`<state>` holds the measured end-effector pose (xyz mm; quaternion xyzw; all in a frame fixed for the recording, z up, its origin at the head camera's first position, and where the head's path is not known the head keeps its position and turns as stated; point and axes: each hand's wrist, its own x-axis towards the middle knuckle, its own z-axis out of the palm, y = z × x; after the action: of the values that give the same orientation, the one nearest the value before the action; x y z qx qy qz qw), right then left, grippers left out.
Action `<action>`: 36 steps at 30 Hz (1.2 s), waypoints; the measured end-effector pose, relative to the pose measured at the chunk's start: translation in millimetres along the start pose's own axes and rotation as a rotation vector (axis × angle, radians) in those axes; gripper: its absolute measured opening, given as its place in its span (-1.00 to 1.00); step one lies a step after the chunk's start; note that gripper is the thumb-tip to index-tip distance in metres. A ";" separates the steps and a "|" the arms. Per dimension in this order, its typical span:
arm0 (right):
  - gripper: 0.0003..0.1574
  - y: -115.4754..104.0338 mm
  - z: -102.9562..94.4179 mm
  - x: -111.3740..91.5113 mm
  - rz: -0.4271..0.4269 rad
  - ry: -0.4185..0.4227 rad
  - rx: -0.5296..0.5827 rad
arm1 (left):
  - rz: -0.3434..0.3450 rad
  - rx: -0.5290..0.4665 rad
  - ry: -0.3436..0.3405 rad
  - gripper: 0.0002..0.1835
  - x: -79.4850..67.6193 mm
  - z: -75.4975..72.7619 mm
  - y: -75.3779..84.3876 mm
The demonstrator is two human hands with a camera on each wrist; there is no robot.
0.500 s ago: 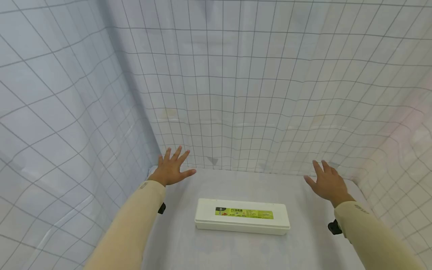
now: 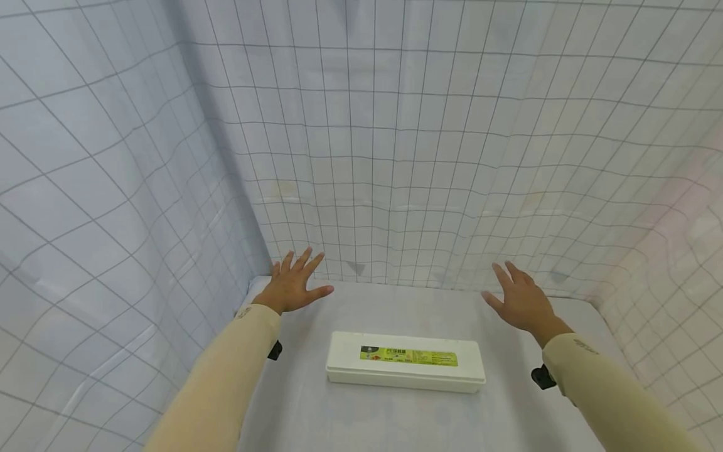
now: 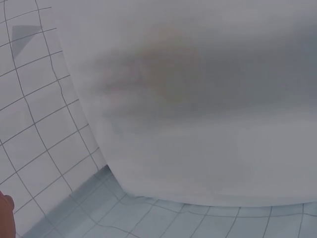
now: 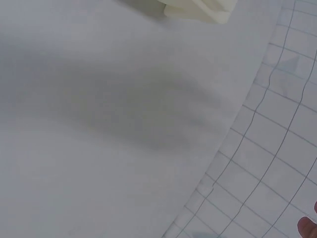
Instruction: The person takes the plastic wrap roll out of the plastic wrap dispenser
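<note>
A long white lidded box point(image 2: 350, 355) with a yellow-green label point(image 2: 409, 356) lies on the white table, between and nearer to me than my hands. My left hand point(image 2: 290, 289) hovers over the table's far left part, fingers spread and holding nothing. On the other side my right hand point(image 2: 522, 301) is also in the air, its fingers extended and apart from the box. In the right wrist view a corner of the box point(image 4: 203, 9) shows at the top, with a fingertip point(image 4: 306, 227) at the lower right edge. A fingertip point(image 3: 7, 208) shows at the left wrist view's lower left.
Grid-patterned sheeting forms a back wall point(image 2: 395, 157) and a left wall point(image 2: 101, 188), with more on the right point(image 2: 678, 251). The white table point(image 2: 407, 420) ends against the back sheeting. Hand shadows fall on its surface.
My right hand has moved left, toward the middle. The left hand has shifted slightly right. The box has stayed in place.
</note>
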<state>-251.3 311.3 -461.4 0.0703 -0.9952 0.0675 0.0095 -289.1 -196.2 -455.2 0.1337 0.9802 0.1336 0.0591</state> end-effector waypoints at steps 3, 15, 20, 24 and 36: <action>0.01 -8.3 -0.1 0.7 -0.006 0.010 -0.001 | 0.012 -0.020 0.003 0.02 1.4 1.3 3.1; 0.02 -34.7 7.0 0.2 -0.077 0.023 -0.004 | 0.072 -0.081 -0.033 0.03 1.7 15.9 19.4; 0.03 -44.0 8.6 -0.9 -0.126 0.032 0.002 | 0.068 -0.129 -0.047 0.03 -1.8 19.0 25.4; 0.05 -51.6 11.2 -1.9 -0.163 0.029 0.001 | 0.072 -0.152 -0.059 0.03 -3.8 22.7 29.3; 0.07 -76.5 23.7 -8.0 -0.242 0.027 0.049 | 0.111 -0.184 -0.091 0.03 -10.2 40.9 27.0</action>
<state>-232.8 234.1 -474.9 0.1890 -0.9773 0.0909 0.0293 -266.5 -163.9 -486.0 0.1875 0.9512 0.2199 0.1080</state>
